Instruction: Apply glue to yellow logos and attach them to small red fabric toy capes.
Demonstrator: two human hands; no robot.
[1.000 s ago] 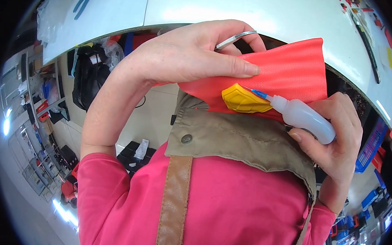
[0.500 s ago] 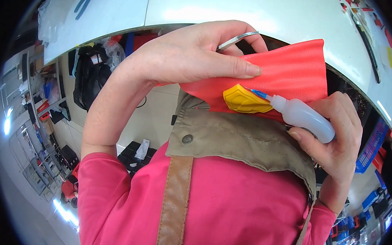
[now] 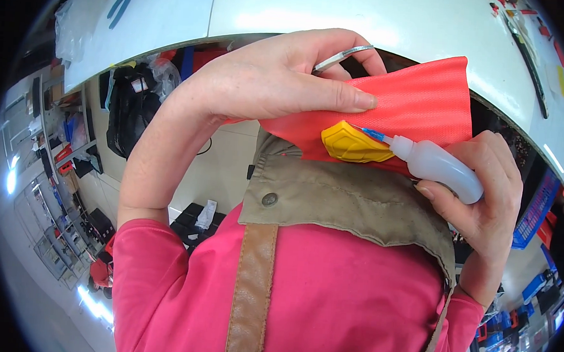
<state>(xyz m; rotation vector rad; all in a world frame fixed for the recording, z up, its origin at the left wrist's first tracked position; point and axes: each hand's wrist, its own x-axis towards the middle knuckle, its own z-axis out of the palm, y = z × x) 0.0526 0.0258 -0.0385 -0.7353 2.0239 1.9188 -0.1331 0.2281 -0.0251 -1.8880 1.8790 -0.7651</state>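
Observation:
A sheet of red textured material (image 3: 420,94) is gripped by my left hand (image 3: 293,74), thumb on top and fingers behind. A slim metal tool (image 3: 339,59) with a curved end also sticks out between those fingers; its kind is hard to tell. On the red sheet, below my left thumb, lies a yellow moulded piece (image 3: 354,145) with raised lines. My right hand (image 3: 489,187) is closed around a translucent white squeeze bottle (image 3: 445,170). The bottle's blue needle tip (image 3: 375,135) points left, at the yellow piece's upper edge. Whether it touches is unclear.
A white worktable (image 3: 367,15) spans the far side, its edge just beyond my hands. Blue-handled pliers (image 3: 122,5) and a plastic bag (image 3: 83,22) lie at its left. A long black tool (image 3: 530,68) lies on the right. A blue basket (image 3: 536,211) stands below the table's right end.
Almost nothing differs. The bottle and my right hand have shifted very slightly to the right.

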